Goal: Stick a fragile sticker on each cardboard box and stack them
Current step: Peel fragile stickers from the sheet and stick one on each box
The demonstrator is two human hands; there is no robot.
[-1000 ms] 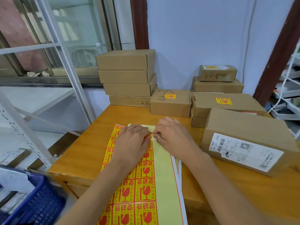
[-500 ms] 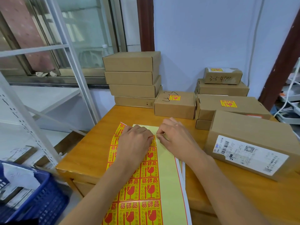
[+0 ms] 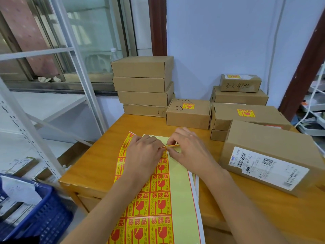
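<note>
Head view. Sticker sheet (image 3: pixel 158 199) flat on the surface (image 3: pixel 105 166), long axis running from the near edge straight away toward the boxes. Left hand (image 3: pixel 143 155) pressing on the sheet's far end, fingers curled, tips meeting the right hand (image 3: pixel 189 149) at a sticker (image 3: pixel 171 145) partly lifted off the sheet, pinched between both. Bare yellow backing right of the printed columns. Labelled box (image 3: pixel 270 155) just right of the sheet, unstickered on top, nearer the right hand; probably the next target, a short carry rightward. Plain stack (image 3: pixel 143 85) beyond the sheet to the left; stickered boxes (image 3: pixel 189 112) beyond to the right. Open surface left of the sheet.
</note>
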